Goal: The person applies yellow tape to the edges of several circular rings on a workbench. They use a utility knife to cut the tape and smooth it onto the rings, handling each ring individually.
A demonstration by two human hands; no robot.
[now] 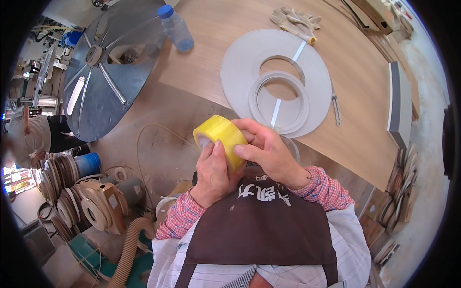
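Note:
A wide roll of yellow packing tape [215,128] is held up in front of my chest, just short of the table's near edge. My left hand [214,174] grips it from below, with fingers at its core opening. Against the roll's right side, the thumb and fingers of my right hand [265,148] are bent and touching the tape. Beyond my hands lies a large flat coil of pale grey banding [235,62], with a smaller coil [253,103] resting on its near part. White strips of tape cross both coils.
On the wooden table [206,77] are work gloves [295,24], a blue-capped plastic bottle [177,31], a utility knife [336,109] and a grey-edged panel [399,103]. A big dark reel disc [113,86] stands left. Several coils [72,206] and a ribbed hose [128,249] sit lower left; another person stands far left.

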